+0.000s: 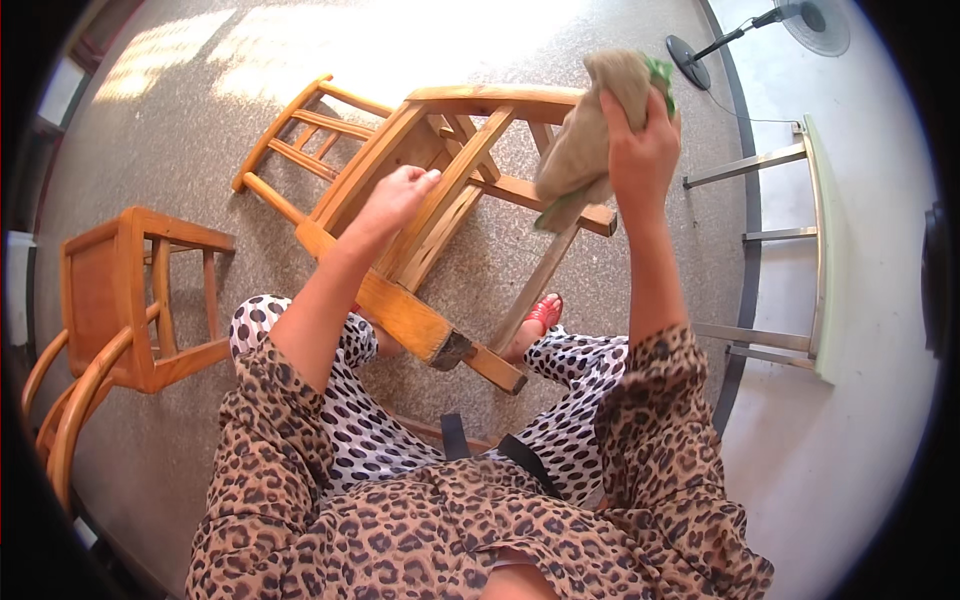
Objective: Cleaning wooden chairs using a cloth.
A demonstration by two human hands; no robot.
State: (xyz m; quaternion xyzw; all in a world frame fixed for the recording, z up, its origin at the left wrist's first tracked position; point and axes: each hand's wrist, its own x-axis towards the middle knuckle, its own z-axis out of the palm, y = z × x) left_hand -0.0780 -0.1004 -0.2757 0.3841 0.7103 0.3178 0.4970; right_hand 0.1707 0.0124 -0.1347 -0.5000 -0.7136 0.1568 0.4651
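Note:
A wooden chair [409, 300] lies tipped over on the floor in front of me, its legs and stretchers pointing towards me and to the right. My right hand [646, 150] grips a bunched tan cloth [577, 150] with green edging, raised over the chair's right side. Part of the cloth hides the end of a chair rail. My left hand [397, 199] is over the underside of the chair, close to a stretcher [469, 161], with its fingers curled together and nothing visible in them. Whether it touches the wood is unclear.
Another wooden chair [184, 225] lies tipped on the left. A black pedestal fan [688, 64] stands at the upper right, its cord running along the wall. Also on the right is a metal-legged table [814, 247] against the white wall. My feet in red shoes [547, 311] flank the chair.

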